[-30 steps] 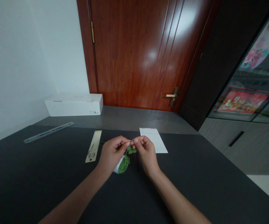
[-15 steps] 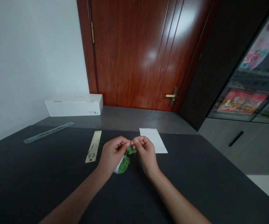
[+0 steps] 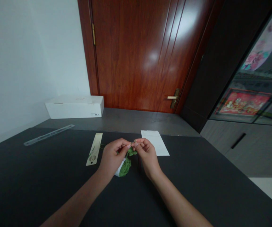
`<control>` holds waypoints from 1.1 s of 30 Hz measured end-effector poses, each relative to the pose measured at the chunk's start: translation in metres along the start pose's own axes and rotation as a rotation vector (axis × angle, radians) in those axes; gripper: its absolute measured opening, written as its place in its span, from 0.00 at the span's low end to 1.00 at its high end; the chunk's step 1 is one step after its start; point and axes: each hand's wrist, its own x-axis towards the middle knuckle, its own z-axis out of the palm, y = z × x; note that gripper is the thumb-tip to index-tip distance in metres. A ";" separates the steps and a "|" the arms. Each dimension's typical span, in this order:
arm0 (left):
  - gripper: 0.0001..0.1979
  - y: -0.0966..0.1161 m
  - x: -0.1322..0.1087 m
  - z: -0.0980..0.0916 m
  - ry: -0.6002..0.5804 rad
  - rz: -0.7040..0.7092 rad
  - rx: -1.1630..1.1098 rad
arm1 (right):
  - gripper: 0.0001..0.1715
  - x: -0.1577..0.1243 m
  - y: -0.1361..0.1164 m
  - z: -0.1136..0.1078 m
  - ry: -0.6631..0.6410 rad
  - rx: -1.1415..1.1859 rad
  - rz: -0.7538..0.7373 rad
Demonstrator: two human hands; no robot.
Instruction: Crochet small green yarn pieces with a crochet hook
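Grn yarn piece (image 3: 131,152) hangs down nr R hand (image 3: 148,155), long axis unclear

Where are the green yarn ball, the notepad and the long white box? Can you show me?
Green yarn ball (image 3: 126,167): head view, on its green strands.
Notepad (image 3: 158,145): head view, on its white page.
Long white box (image 3: 73,110): head view, on its front side.

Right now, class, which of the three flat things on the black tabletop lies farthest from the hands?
The translucent strip at far left; the cream printed card and white notepad both lie much closer.
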 end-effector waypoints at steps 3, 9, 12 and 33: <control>0.07 0.000 0.000 0.000 -0.002 0.009 0.011 | 0.12 0.000 0.000 0.000 -0.004 -0.011 -0.004; 0.08 -0.002 -0.001 0.000 -0.013 0.015 0.037 | 0.12 0.000 0.000 0.000 -0.007 -0.019 -0.009; 0.08 -0.002 -0.001 0.000 -0.010 0.015 0.034 | 0.13 0.001 0.001 -0.001 -0.002 -0.036 -0.021; 0.07 -0.004 -0.001 0.001 -0.010 0.073 0.102 | 0.11 0.001 0.001 -0.003 -0.033 -0.077 -0.054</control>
